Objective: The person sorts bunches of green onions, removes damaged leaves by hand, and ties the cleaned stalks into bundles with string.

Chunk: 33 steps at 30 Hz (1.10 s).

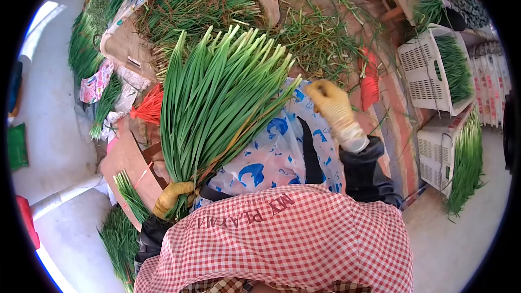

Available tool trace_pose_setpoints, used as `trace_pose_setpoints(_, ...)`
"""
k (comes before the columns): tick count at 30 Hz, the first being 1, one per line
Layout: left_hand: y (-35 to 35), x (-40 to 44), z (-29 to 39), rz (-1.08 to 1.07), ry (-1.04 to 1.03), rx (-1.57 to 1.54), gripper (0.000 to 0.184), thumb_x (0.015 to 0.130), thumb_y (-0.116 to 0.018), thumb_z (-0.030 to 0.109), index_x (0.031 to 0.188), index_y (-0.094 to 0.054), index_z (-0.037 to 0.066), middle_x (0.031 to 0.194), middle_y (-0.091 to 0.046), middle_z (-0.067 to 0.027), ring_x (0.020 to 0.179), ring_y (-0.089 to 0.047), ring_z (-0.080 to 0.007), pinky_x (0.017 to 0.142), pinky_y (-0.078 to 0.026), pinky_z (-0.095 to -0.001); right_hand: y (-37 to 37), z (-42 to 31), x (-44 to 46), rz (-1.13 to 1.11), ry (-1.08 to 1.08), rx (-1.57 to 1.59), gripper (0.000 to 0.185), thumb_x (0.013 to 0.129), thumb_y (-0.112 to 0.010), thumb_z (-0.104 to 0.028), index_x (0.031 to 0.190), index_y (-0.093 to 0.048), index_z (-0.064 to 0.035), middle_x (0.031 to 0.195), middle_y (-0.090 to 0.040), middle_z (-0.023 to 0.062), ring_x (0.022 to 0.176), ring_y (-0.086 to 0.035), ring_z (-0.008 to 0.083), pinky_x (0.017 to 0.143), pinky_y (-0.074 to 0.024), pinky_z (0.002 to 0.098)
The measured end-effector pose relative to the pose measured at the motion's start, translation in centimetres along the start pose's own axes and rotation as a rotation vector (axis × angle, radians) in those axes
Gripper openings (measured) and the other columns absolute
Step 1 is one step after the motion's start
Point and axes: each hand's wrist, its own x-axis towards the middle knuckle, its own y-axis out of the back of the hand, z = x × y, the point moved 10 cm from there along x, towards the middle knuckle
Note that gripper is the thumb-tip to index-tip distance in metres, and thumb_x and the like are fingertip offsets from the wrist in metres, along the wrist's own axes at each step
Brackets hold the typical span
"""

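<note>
Head view shows 1 large green bunch (220, 103) laid over a blue-printed apron (271, 168), its pale stem ends fanned out away from the person. The gloved left hand (172, 198) is closed around the narrow leafy end. The gloved right hand (329, 103) is raised just beside the right edge of the bunch, fingers curled in; whether it pinches anything I cannot tell. Beyond the bunch is 1 large basket (125, 49) heaped with greens, and loose trimmings (315, 43) lie scattered to its right. Of red things I count 2: 1 red tuft (148, 107) left of the bunch and 1 red bundle (369, 78) to the right. Farther right, 1 upper crate (420, 62) and 1 lower crate (432, 157) make 2, both with greens. Near the left hand, 1 small bunch (131, 196) rests by a brown board (127, 165)
</note>
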Motion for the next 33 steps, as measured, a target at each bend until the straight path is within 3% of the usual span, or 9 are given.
trace_pose_setpoints(6,-0.9,-0.1,0.3,-0.103,-0.014,-0.008,0.032,0.082,-0.065,0.020,0.106,-0.060,-0.001,0.067,-0.056,-0.0012,0.050,-0.047,-0.0087,0.045,-0.035,-0.0214,-8.3,-4.2,-2.6,-0.164,0.455,-0.139,0.023,0.086,-0.061,-0.027,0.091,-0.065,-0.0053,0.074,-0.064,0.0128,0.068,-0.062,0.0152,0.065,-0.0494,0.0316)
trace_pose_setpoints(9,-1.7,-0.3,1.0,-0.131,-0.076,-0.069,0.036,0.081,-0.065,0.020,0.109,-0.059,-0.002,0.066,-0.055,-0.0016,0.050,-0.047,-0.0096,0.046,-0.035,-0.0224,-12.8,-8.1,-9.8,-1.084,0.023,0.264,0.017,0.086,-0.062,-0.024,0.082,-0.065,-0.0069,0.079,-0.060,-0.0011,0.066,-0.056,0.0132,0.060,-0.0454,0.0278)
trace_pose_setpoints(10,-0.5,-0.1,-0.2,-0.110,-0.029,-0.072,0.036,0.082,-0.065,0.021,0.108,-0.059,-0.002,0.066,-0.056,-0.0019,0.050,-0.046,-0.0099,0.046,-0.035,-0.0227,-9.2,-12.6,-9.6,-0.880,0.415,0.356,0.016,0.087,-0.060,-0.022,0.083,-0.063,-0.0074,0.082,-0.059,-0.0021,0.068,-0.054,0.0099,0.058,-0.0429,0.0245)
trace_pose_setpoints(14,0.6,0.4,-1.5,-0.087,0.054,-0.049,0.036,0.082,-0.064,0.022,0.107,-0.060,-0.003,0.066,-0.056,-0.0027,0.050,-0.046,-0.0102,0.046,-0.035,-0.0232,6.0,-12.1,-3.4,-0.676,0.682,1.681,0.016,0.099,-0.044,-0.014,0.092,-0.056,-0.0063,0.061,-0.043,-0.0052,0.052,-0.040,0.0072,0.046,-0.0309,0.0209)
trace_pose_setpoints(15,0.6,0.5,-1.4,-0.090,0.048,-0.053,0.036,0.082,-0.064,0.022,0.107,-0.060,-0.003,0.066,-0.056,-0.0027,0.050,-0.046,-0.0102,0.046,-0.035,-0.0232,9.1,-6.4,1.3,-0.305,0.378,1.895,0.025,0.098,-0.050,-0.030,0.083,-0.059,-0.0115,0.051,-0.034,-0.0071,0.044,-0.034,0.0054,0.039,-0.0265,0.0229)
trace_pose_setpoints(16,0.2,0.8,-1.3,-0.121,0.037,-0.071,0.035,0.082,-0.064,0.022,0.106,-0.060,-0.003,0.066,-0.057,-0.0030,0.050,-0.046,-0.0101,0.046,-0.035,-0.0230,10.2,-0.6,3.1,0.304,0.139,1.263,0.035,0.097,-0.050,-0.038,0.078,-0.061,-0.0101,0.052,-0.034,-0.0068,0.044,-0.033,0.0059,0.040,-0.0268,0.0227)
trace_pose_setpoints(23,-1.4,-0.2,1.0,-0.126,-0.078,-0.070,0.039,0.082,-0.065,0.021,0.109,-0.060,-0.005,0.077,-0.061,-0.0036,0.054,-0.049,-0.0088,0.047,-0.037,-0.0212,-6.0,-3.9,4.6,-0.092,0.027,0.113,0.031,0.087,-0.063,-0.036,0.083,-0.065,-0.0055,0.061,-0.059,0.0036,0.052,-0.053,0.0099,0.048,-0.0413,0.0264)
trace_pose_setpoints(29,-1.3,0.0,0.1,-0.232,-0.069,-0.165,0.060,0.078,-0.071,0.022,0.128,-0.051,-0.003,0.106,-0.063,-0.0088,0.083,-0.057,-0.0148,0.071,-0.046,-0.0240,-6.1,-3.5,4.8,-0.284,-0.043,0.231,0.021,0.087,-0.059,-0.024,0.076,-0.062,-0.0068,0.055,-0.051,-0.0008,0.048,-0.048,0.0101,0.046,-0.0373,0.0251)
trace_pose_setpoints(33,-1.8,0.1,0.5,-0.286,-0.084,-0.193,0.060,0.077,-0.071,0.027,0.125,-0.053,-0.003,0.099,-0.063,-0.0090,0.076,-0.056,-0.0133,0.063,-0.044,-0.0220,4.0,-1.2,7.6,-0.085,0.164,1.450,0.016,0.089,-0.059,-0.022,0.076,-0.059,-0.0126,0.056,-0.044,-0.0056,0.047,-0.042,0.0075,0.041,-0.0312,0.0220)
